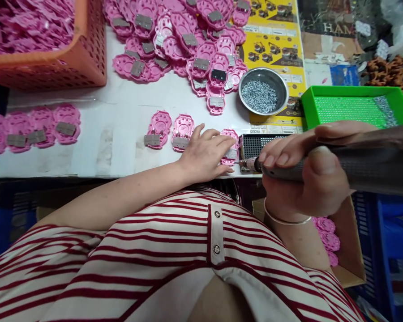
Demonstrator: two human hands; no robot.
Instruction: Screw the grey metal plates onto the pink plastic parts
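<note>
My left hand (206, 152) lies flat, fingers stretched, on a pink plastic part (230, 145) at the table's front edge, holding it down. My right hand (309, 172) is wrapped round a dark electric screwdriver (362, 163), whose tip (246, 164) points left at that pink part, just beside my left fingertips. Two more pink parts (159, 129) with grey metal plates lie to the left of my left hand.
A heap of pink parts (188, 40) fills the back of the white table. A steel bowl of screws (263, 91), a green tray (352, 109), a small black perforated block (258, 144), an orange basket (53, 58) of pink pieces and a row of pink parts (36, 129) stand around.
</note>
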